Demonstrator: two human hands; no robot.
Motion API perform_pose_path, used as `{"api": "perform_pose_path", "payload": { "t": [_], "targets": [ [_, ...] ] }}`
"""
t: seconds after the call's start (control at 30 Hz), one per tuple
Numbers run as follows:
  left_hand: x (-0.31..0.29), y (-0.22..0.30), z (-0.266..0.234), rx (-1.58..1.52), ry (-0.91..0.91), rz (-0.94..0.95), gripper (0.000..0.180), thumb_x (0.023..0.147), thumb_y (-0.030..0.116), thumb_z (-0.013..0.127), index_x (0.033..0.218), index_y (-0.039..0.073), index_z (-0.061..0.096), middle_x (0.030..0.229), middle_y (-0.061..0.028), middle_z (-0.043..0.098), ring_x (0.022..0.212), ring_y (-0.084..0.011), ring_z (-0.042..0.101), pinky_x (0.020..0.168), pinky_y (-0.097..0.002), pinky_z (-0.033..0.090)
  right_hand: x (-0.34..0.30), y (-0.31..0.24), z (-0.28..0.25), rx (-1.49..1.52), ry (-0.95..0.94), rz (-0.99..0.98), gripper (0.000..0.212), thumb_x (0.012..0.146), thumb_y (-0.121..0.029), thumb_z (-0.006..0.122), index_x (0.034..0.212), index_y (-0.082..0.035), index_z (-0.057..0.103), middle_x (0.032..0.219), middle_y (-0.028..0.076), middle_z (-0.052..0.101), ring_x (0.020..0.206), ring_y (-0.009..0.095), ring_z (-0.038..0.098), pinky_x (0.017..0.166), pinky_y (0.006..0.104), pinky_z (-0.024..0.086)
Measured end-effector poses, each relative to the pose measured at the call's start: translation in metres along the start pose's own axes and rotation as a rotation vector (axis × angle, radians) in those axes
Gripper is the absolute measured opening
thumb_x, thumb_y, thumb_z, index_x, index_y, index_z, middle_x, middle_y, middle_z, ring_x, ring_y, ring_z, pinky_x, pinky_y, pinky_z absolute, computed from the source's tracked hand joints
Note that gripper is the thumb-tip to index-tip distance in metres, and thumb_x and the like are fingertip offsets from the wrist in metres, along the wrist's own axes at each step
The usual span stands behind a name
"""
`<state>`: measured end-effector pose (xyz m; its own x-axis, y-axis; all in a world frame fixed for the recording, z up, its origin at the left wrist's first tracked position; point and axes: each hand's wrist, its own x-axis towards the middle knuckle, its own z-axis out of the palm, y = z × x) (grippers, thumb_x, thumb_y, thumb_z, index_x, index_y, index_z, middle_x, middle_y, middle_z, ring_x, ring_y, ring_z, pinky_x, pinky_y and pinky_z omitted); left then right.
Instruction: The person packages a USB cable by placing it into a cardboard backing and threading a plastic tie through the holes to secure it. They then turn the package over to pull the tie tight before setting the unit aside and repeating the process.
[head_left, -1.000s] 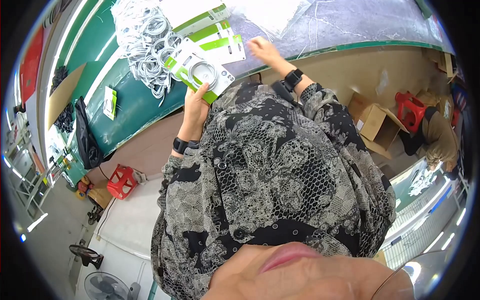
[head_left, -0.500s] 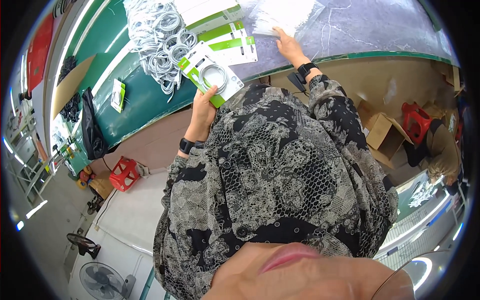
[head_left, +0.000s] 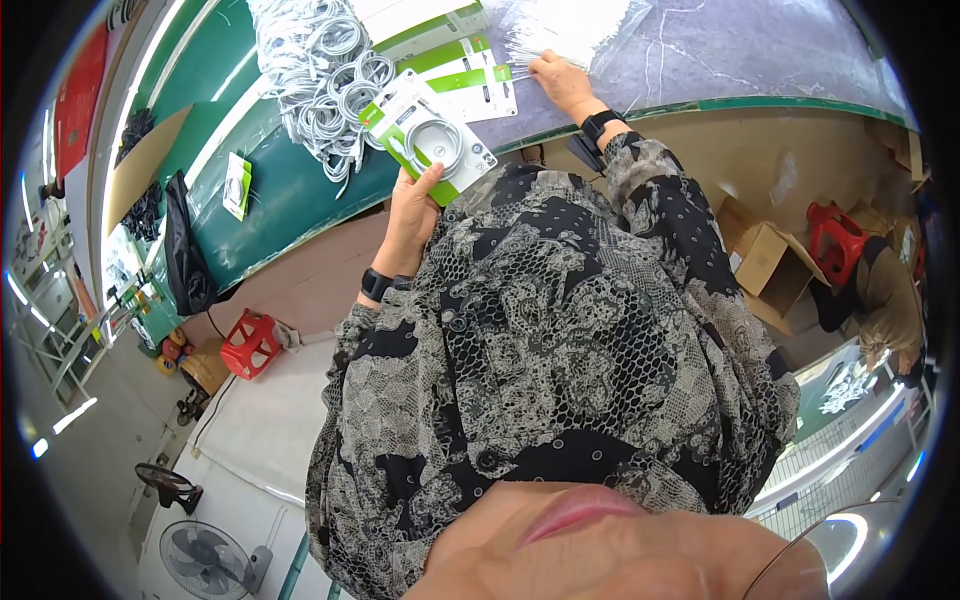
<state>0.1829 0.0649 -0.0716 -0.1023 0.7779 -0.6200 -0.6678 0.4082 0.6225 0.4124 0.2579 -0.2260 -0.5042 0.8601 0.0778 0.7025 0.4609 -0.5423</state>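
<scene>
My left hand (head_left: 411,215) is closed on the lower edge of a white-and-green packaging card (head_left: 408,95), thumb on the front. A coiled white cable (head_left: 434,148) lies against that card. Beside a clear plastic bag (head_left: 620,45) full of thin white strips, my right hand (head_left: 562,82) has its fingers pinched together. A thin white strip (head_left: 520,77) seems to stick out from the fingertips toward the left. More white-and-green cards (head_left: 480,98) lie between the two hands on the table.
A large heap of coiled white cables (head_left: 315,85) covers the table at left. One packaged cable (head_left: 236,187) lies farther left, near a black bag (head_left: 186,250). A red stool (head_left: 250,343) and an open carton (head_left: 775,265) stand on the floor. Another person (head_left: 885,300) is at far right.
My right hand has drawn back left from the bag of strips, its fingers now pinched. My left hand and the card with the cable have shifted slightly to the right.
</scene>
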Motion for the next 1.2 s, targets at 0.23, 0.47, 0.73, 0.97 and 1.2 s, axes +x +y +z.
{"api": "perform_pose_path", "payload": {
  "t": [0.23,0.47,0.73,0.97,1.2],
  "targets": [
    [-0.003,-0.004,-0.010,-0.025,0.009,0.011,0.039,0.087,0.001,0.058,0.123,0.005,0.043,0.116,-0.0063,0.055,0.104,-0.0176,0.056,0.091,-0.0349,0.048,0.006,0.016,-0.003,0.149,0.088,0.036,0.001,0.081,-0.018,0.062,0.082,-0.017,0.061,0.086,0.004,0.056,0.072,0.029,0.060,0.065,0.0387,0.050],
    [-0.005,0.013,0.007,-0.034,-0.012,0.123,0.040,0.087,0.000,0.057,0.124,0.005,0.042,0.115,-0.0070,0.056,0.103,-0.0178,0.057,0.089,-0.0341,0.050,0.007,-0.033,-0.056,0.311,-0.120,0.133,0.007,0.080,-0.015,0.063,0.087,-0.014,0.062,0.081,0.005,0.060,0.072,0.019,0.059,0.061,0.0307,0.046],
    [-0.001,0.022,0.035,0.018,-0.073,0.162,0.043,0.086,0.000,0.058,0.125,0.005,0.042,0.115,-0.0082,0.055,0.101,-0.0189,0.059,0.087,-0.0340,0.051,0.003,-0.010,-0.011,0.180,-0.035,0.196,0.011,0.081,-0.021,0.061,0.091,-0.017,0.062,0.095,0.007,0.064,0.085,0.027,0.062,0.069,0.0378,0.050],
    [-0.017,0.005,0.007,0.001,-0.014,0.161,0.042,0.086,0.000,0.059,0.124,0.005,0.043,0.116,-0.0082,0.056,0.102,-0.0189,0.058,0.088,-0.0345,0.050,0.011,0.000,0.001,-0.002,-0.005,0.141,0.009,0.081,-0.021,0.061,0.089,-0.021,0.063,0.089,0.006,0.064,0.078,0.028,0.061,0.068,0.0380,0.050],
    [-0.029,0.014,0.009,-0.044,-0.009,0.205,0.041,0.086,0.000,0.059,0.123,0.003,0.043,0.116,-0.0080,0.056,0.104,-0.0179,0.057,0.091,-0.0328,0.048,0.013,-0.026,-0.033,0.231,-0.182,0.214,0.009,0.083,-0.016,0.058,0.091,-0.015,0.062,0.085,0.008,0.066,0.075,0.024,0.065,0.065,0.0344,0.052]
  ]
}}
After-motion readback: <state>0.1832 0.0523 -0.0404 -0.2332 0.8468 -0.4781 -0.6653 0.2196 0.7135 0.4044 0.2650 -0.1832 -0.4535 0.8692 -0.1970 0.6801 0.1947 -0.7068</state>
